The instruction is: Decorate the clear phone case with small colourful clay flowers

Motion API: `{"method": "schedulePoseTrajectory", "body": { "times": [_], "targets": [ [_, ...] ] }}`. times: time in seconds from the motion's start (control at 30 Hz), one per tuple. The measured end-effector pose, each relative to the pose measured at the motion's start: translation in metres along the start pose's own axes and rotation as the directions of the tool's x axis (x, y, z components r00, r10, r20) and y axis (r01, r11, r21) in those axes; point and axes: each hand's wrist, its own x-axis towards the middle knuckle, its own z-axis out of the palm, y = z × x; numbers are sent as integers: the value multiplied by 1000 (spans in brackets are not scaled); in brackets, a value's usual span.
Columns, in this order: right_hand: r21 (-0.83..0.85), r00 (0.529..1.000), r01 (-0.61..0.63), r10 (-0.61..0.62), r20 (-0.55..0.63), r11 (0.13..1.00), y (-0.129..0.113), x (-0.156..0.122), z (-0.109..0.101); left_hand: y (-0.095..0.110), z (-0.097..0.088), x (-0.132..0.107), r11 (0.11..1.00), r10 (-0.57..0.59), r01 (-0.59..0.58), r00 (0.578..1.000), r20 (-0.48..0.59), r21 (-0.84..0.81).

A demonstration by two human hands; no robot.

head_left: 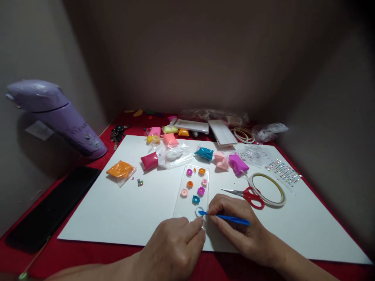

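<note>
A clear phone case (176,208) lies on the white board, with several small clay flowers in orange, pink, purple and teal on it. At its near end is a white clay flower (199,211). My right hand (238,224) holds a blue plastic modelling tool (233,219) like a pen, its tip at the white flower. My left hand (178,244) is closed at the near edge of the case, thumb and forefinger together, covering that end. A teal flower (196,199) sits just beyond the white one.
Red-handled scissors (254,198) and a tape roll (283,195) lie right of the case. Clay packets, including an orange one (120,170), and a gem sheet (283,171) are around it. A purple bottle (64,121) and black phone (52,207) are left.
</note>
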Motion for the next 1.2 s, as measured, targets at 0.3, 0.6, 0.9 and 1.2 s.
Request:
{"method": "schedulePoseTrajectory", "body": {
  "times": [0.3,0.6,0.9,1.2],
  "targets": [
    [13,995,-23,24,-98,1000,1,1,-1,1,2,-2,1000,-6,6,1000,-4,-2],
    [-13,998,-18,17,-57,1000,0,0,0,0,1,-2,1000,-7,7,1000,-4,29],
    [-19,994,-13,11,-108,1000,-2,0,-2,0,1,-1,999,-2,3,1000,-10,35],
    [-30,996,-11,8,-91,999,0,-1,-1,1,-2,1,997,44,-39,996,-73,70]
  ]
}}
